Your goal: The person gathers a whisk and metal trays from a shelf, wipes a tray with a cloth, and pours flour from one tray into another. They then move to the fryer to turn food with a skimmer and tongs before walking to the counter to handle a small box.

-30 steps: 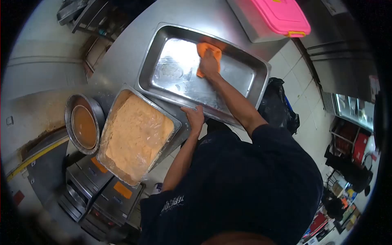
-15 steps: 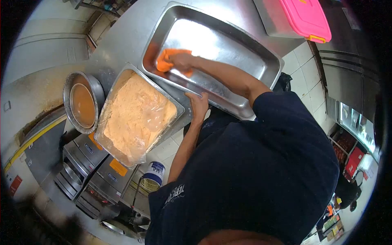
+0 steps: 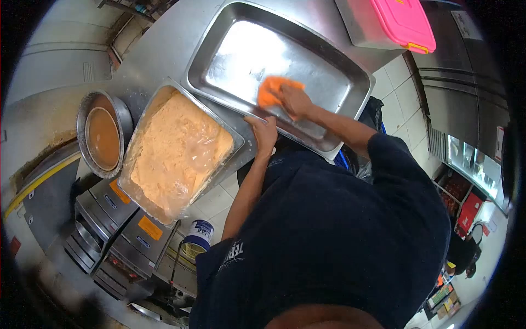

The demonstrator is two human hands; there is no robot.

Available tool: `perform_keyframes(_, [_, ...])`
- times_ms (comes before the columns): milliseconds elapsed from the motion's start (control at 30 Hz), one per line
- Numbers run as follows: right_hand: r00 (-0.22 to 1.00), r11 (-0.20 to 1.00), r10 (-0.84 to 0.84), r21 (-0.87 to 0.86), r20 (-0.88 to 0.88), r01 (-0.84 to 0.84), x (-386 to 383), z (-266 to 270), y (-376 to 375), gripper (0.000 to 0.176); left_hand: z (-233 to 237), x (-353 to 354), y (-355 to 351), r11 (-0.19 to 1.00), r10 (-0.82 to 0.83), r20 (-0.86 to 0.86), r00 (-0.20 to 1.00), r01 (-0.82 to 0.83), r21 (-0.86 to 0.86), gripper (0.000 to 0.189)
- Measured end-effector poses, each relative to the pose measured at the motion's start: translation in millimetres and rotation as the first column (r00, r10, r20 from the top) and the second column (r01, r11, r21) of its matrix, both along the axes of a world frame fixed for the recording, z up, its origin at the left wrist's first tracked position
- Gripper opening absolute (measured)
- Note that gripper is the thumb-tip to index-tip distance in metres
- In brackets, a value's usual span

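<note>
A large shiny steel tray [image 3: 339, 71] lies on the steel counter, bare inside. My right hand [image 3: 296, 100] presses an orange cloth [image 3: 269, 90] against the tray's floor near its front wall. My left hand [image 3: 264, 131] grips the tray's near rim, fingers curled over the edge. Just left of it sits a second tray [image 3: 164, 90] lined with clear plastic and filled with a pale orange mash.
A round steel bowl [image 3: 82, 118] of orange-brown sauce stands left of the filled tray. A steel box with a pink lid [image 3: 402, 22] sits at the counter's far right. Below the counter are steel drawers [image 3: 118, 230] and a blue-and-white can [image 3: 198, 234]. Tiled floor lies to the right.
My right hand has swept the orange cloth across the tray: from the far side, over to the left end, and now back toward the front middle. My left hand stays on the rim.
</note>
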State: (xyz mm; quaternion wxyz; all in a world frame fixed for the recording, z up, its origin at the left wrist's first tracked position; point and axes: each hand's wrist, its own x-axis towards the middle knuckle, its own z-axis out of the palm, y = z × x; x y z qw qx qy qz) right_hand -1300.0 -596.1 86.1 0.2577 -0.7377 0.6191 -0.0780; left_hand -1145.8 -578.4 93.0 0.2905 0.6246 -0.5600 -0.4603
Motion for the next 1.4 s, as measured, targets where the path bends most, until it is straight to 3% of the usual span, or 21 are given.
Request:
perform_keyframes(100, [0.946, 0.939, -0.318, -0.12, 0.063, 0.323, 5, -8, -83, 0.044, 4, 2, -7, 0.998, 0.003, -0.003, 1.0, -0.003, 0.059, 0.038])
perform_keyframes(167, [0.972, 0.957, -0.235, -0.168, 0.022, 0.235, 14, -23, -137, 0.042, 9, 3, -5, 0.996, -0.024, 0.028, 0.999, 0.022, 0.089, 0.039])
perform_keyframes(200, [0.967, 0.973, -0.231, 0.043, 0.112, 0.227, 26, -16, -157, 0.042, 11, 2, -6, 0.998, -0.022, 0.004, 1.0, 0.022, 0.065, 0.04])
perform_keyframes(233, [0.99, 0.977, -0.137, -0.166, 0.01, 0.137, 41, -61, -181, 0.039, 11, 0, -7, 0.998, -0.018, 0.006, 1.0, 0.018, 0.055, 0.04])
perform_keyframes(267, [0.984, 0.987, -0.076, -0.125, 0.16, 0.097, 58, -54, -194, 0.033, 7, 1, -7, 0.998, -0.028, 0.064, 0.998, 0.024, 0.059, 0.041])
perform_keyframes(300, [0.998, 0.99, 0.014, -0.14, 0.055, -0.006, 70, -35, -198, 0.026, 4, 3, -8, 0.997, -0.038, 0.122, 0.992, 0.031, 0.065, 0.041])
perform_keyframes(367, [0.983, 0.984, -0.041, -0.165, 0.178, 0.071, 85, -37, -190, 0.023, 2, 5, -9, 0.999, -0.032, 0.098, 0.995, 0.027, 0.045, 0.041])
perform_keyframes(500, [0.937, 0.95, 0.31, -0.086, 0.16, -0.3, 111, -64, -180, 0.02, 7, 3, -7, 0.999, -0.037, 0.062, 0.997, 0.035, 0.02, 0.042])
perform_keyframes(567, [0.919, 0.942, 0.285, 0.101, 0.271, -0.321, 111, -68, -187, 0.021, 2, 1, -10, 0.999, -0.022, 0.146, 0.989, 0.026, -0.029, 0.042])
perform_keyframes(633, [0.925, 0.933, 0.192, 0.233, 0.327, -0.276, 105, -48, -171, 0.022, 10, 3, -7, 0.997, -0.026, 0.036, 0.999, 0.023, 0.07, 0.046])
perform_keyframes(800, [0.765, 0.728, 0.642, 0.354, -0.049, -0.588, 42, 17, -135, 0.035, 19, -4, -4, 1.0, 0.006, 0.143, 0.99, -0.009, 0.02, 0.043])
perform_keyframes(867, [0.997, 0.976, -0.027, 0.216, -0.069, 0.041, 27, 34, -129, 0.039, 20, -4, -4, 0.999, 0.037, 0.055, 0.998, -0.036, -0.025, 0.042])
perform_keyframes(900, [0.933, 0.909, 0.25, -0.269, -0.259, -0.318, 5, 19, -137, 0.035, 19, -4, -5, 0.996, 0.056, -0.024, 0.998, -0.058, -0.071, 0.041])
perform_keyframes(967, [0.955, 0.843, 0.056, -0.499, -0.29, -0.201, -26, 37, -147, 0.031, 13, -9, -1, 0.996, 0.086, -0.052, 0.995, -0.086, -0.014, 0.036])
perform_keyframes(1000, [0.92, 0.954, -0.048, -0.29, -0.389, -0.073, -37, 53, -144, 0.031, 18, -15, 2, 0.982, 0.179, -0.014, 0.984, -0.18, -0.049, 0.033])
perform_keyframes(1067, [0.762, 0.964, -0.085, -0.246, -0.642, -0.1, -83, 10, -138, 0.041, 17, -19, 3, 0.956, 0.293, 0.039, 0.955, -0.292, -0.039, 0.026])
perform_keyframes(1133, [0.529, 0.885, -0.141, -0.346, -0.837, -0.311, -103, -1, -91, 0.042, 12, -23, 3, 0.934, 0.356, 0.016, 0.935, -0.355, -0.038, 0.025])
perform_keyframes(1200, [0.805, 0.906, -0.232, -0.422, -0.547, -0.025, -115, 8, -30, 0.038, 24, -30, 1, 0.898, 0.44, -0.014, 0.898, -0.44, 0.002, 0.023])
perform_keyframes(1267, [0.889, 0.935, -0.31, -0.275, -0.338, 0.222, -122, 17, 18, 0.044, 16, -30, 1, 0.897, 0.441, -0.025, 0.897, -0.442, -0.025, 0.022])
perform_keyframes(1333, [0.841, 0.874, -0.472, -0.015, -0.263, 0.486, -118, 24, 53, 0.047, 19, -28, 0, 0.902, 0.432, -0.002, 0.902, -0.432, -0.024, 0.023])
perform_keyframes(1400, [0.849, 0.885, -0.45, -0.008, -0.277, 0.466, -115, -12, 77, 0.052, 9, -28, 2, 0.912, 0.41, 0.017, 0.912, -0.41, 0.022, 0.024])
